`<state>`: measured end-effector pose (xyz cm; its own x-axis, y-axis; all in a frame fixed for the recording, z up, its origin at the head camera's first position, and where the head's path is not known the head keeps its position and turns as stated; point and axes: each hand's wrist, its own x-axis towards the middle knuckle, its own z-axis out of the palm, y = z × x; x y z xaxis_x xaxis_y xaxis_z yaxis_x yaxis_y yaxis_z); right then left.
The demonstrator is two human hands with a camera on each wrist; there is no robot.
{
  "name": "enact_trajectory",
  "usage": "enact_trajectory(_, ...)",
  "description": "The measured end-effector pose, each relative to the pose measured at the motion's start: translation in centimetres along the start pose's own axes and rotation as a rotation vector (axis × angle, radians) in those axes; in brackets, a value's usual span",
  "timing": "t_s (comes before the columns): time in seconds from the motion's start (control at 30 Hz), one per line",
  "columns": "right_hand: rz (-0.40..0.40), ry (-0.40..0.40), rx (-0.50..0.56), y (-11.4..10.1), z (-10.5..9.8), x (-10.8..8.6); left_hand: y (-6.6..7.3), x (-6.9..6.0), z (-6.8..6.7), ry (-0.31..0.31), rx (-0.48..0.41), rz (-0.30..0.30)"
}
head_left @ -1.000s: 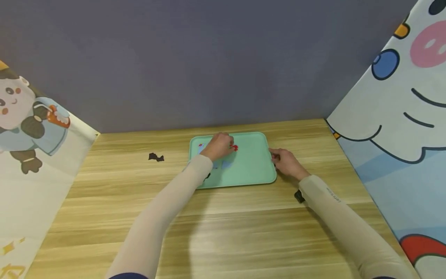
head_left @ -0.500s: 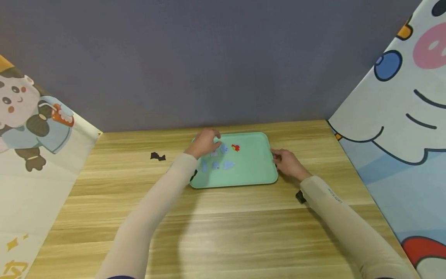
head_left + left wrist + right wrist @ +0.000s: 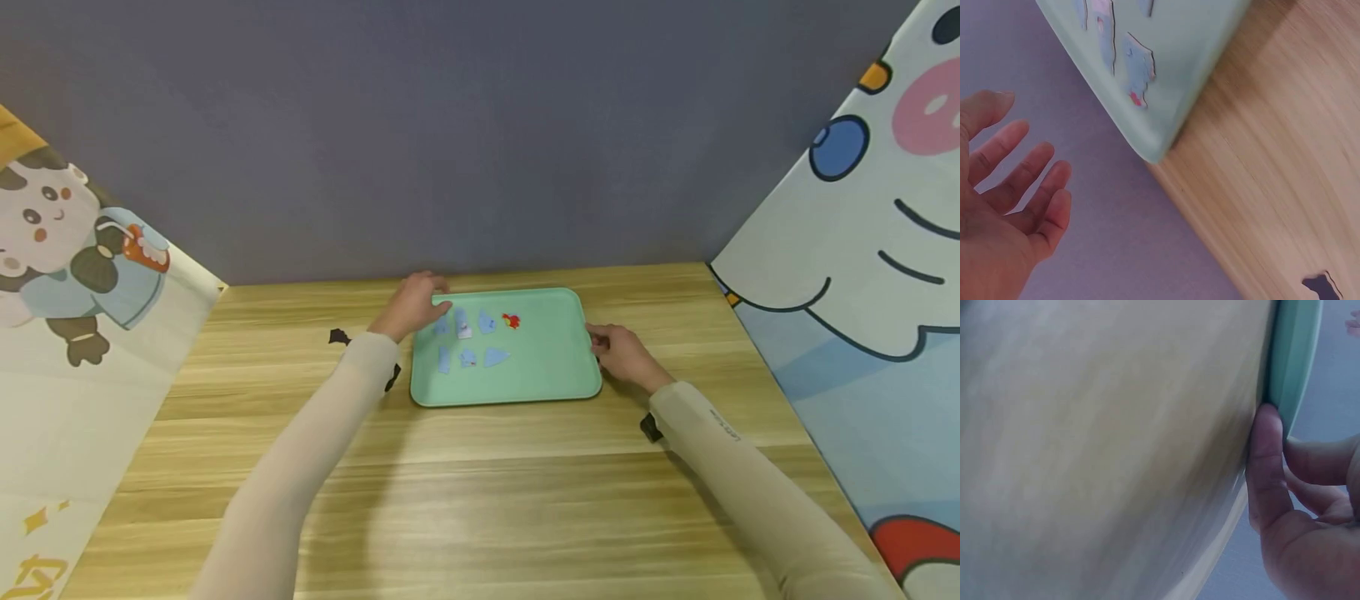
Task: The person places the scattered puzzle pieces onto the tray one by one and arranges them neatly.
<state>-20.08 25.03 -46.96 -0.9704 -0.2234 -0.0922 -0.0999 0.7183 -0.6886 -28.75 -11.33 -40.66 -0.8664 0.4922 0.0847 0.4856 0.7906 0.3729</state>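
Note:
A mint-green tray (image 3: pixel 540 375) lies on the wooden table, bearing several flat light-blue jigsaw puzzle pieces (image 3: pixel 495 357) at its left and a small red piece (image 3: pixel 512 321) near its middle. My left hand (image 3: pixel 412 307) hovers by the tray's far left corner, fingers relaxed and holding nothing. In the left wrist view this hand (image 3: pixel 1016 194) is apart from the tray (image 3: pixel 1147 147), where one blue piece (image 3: pixel 1139 65) has a pink-red patch. My right hand (image 3: pixel 624 354) pinches the tray's right rim; the right wrist view shows fingertips on both sides of the rim (image 3: pixel 1297 369).
A dark, irregular flat piece (image 3: pixel 339 336) lies on the wooden table (image 3: pixel 480 500) left of the tray, partly hidden by the left sleeve. A grey wall (image 3: pixel 465 142) rises behind the table. Cartoon-printed panels (image 3: pixel 847 242) stand at both sides.
My left hand has let go of the red piece and drawn back left to the tray's far corner, uncovering the blue pieces. My right hand stays at the tray's rim.

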Motion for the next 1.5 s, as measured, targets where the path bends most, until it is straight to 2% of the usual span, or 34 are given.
enact_trajectory(0.27, 0.002, 0.001, 0.014, 0.3, 0.0, 0.0, -1.8, -1.4, -0.3, 0.012, -0.018, -0.027)
enact_trajectory(0.6, 0.009, 0.004, 0.017, 0.0, 0.1, 0.0, -5.3, -3.9, -1.4, 0.031, -0.037, -0.094)
enact_trajectory(0.73, 0.011, -0.005, 0.012, 0.0, 0.1, 0.1, -6.4, -4.9, -1.9, -0.006, -0.036, -0.139)
enact_trajectory(1.0, -0.004, -0.015, 0.002, -0.1, 0.0, 0.0, -8.8, -7.0, -2.6, -0.093, -0.037, -0.291)
enact_trajectory(1.2, 0.008, -0.023, 0.006, 0.0, -0.1, 0.0, -10.0, -8.6, -2.9, -0.143, -0.013, -0.348)
enact_trajectory(1.3, 0.005, -0.026, 0.009, 0.0, -0.1, 0.0, -10.3, -9.1, -3.1, -0.148, -0.019, -0.373)
enact_trajectory(1.5, -0.006, -0.033, 0.013, -0.1, -0.3, 0.1, -11.0, -9.9, -3.1, -0.187, 0.004, -0.388)
